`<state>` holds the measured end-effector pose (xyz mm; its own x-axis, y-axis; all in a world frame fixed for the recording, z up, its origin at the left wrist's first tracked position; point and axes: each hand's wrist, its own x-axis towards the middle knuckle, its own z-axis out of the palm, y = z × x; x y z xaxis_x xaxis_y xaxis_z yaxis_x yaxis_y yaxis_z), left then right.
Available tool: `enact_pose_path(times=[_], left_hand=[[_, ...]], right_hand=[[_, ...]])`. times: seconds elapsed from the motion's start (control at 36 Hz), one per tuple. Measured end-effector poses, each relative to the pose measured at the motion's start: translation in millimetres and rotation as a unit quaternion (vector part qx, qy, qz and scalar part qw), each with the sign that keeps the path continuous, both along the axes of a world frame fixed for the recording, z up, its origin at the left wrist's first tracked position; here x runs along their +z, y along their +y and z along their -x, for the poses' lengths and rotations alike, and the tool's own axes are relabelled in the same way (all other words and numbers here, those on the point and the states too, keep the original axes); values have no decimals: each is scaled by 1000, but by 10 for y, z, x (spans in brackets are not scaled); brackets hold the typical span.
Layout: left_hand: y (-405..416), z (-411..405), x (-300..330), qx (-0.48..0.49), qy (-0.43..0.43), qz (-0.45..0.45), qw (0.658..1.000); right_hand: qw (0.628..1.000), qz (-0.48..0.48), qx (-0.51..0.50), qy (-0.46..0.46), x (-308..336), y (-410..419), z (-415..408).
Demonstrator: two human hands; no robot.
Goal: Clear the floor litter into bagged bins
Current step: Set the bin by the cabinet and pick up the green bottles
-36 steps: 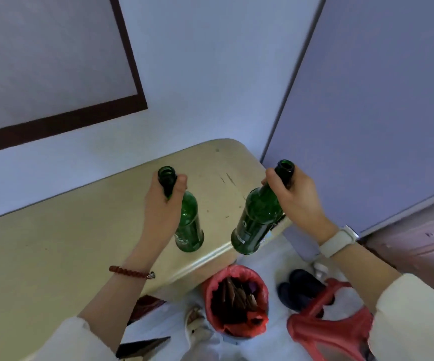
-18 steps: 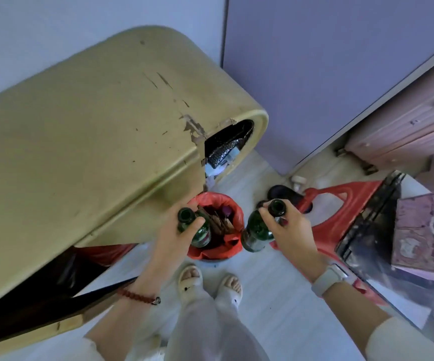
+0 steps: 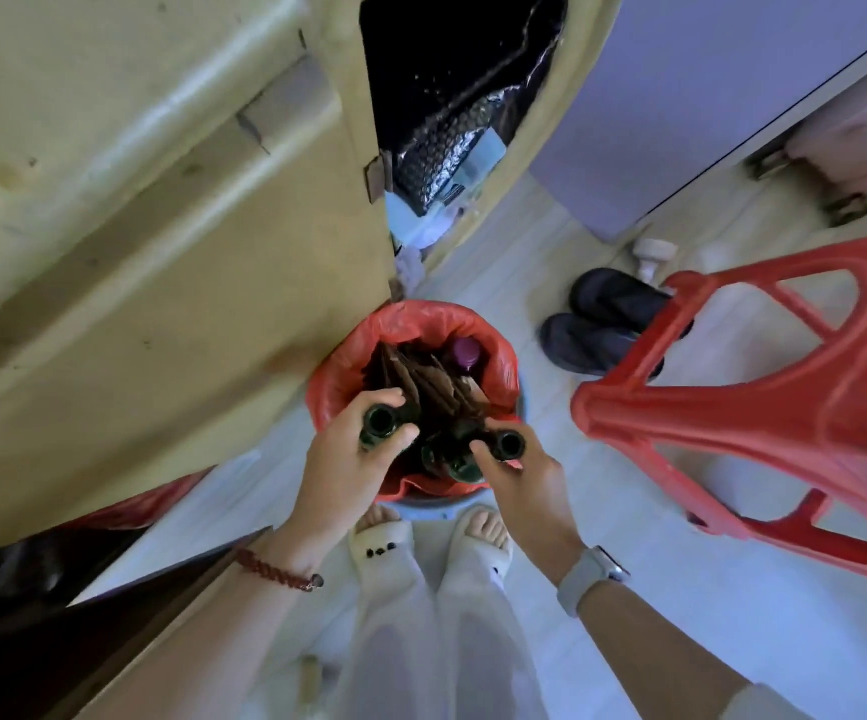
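Gripping by the necks, left hand (image 3: 340, 459) and right hand (image 3: 522, 478) hold 2 green bottles (image 3: 380, 423) upright, mouths up, over the red-bagged bin's (image 3: 505, 374) near rim.

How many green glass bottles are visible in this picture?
2. One green bottle is held by the left hand, the other by the right hand, both over the red-bagged bin. More may be hidden inside.

Cardboard (image 3: 428, 379) crowding the bin (image 3: 499, 356) mouth
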<state>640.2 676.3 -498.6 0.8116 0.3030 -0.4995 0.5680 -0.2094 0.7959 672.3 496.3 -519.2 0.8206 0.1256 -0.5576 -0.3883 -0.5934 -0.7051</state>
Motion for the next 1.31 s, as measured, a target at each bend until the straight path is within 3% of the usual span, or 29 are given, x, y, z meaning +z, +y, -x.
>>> enact_pose_path(times=[0.14, 0.33, 0.69, 0.83, 1.0, 1.31], left_hand=[[72, -96, 73, -12, 3, -18, 1000], [150, -36, 94, -103, 38, -53, 993], [94, -89, 66, -191, 36, -37, 980], [-56, 141, -310, -256, 58, -80, 962], [-124, 198, -710, -230, 82, -159, 957], [-101, -72, -1163, -236, 142, -206, 939]], right_hand=[[999, -24, 34, 33, -144, 90, 115], [1000, 15, 7, 7, -210, 19, 123], [989, 110, 93, 34, -414, -42, -95], [971, 164, 167, 40, -339, -100, -71], [947, 193, 252, 49, -401, 31, -134], [889, 249, 379, 67, -800, 225, -259]])
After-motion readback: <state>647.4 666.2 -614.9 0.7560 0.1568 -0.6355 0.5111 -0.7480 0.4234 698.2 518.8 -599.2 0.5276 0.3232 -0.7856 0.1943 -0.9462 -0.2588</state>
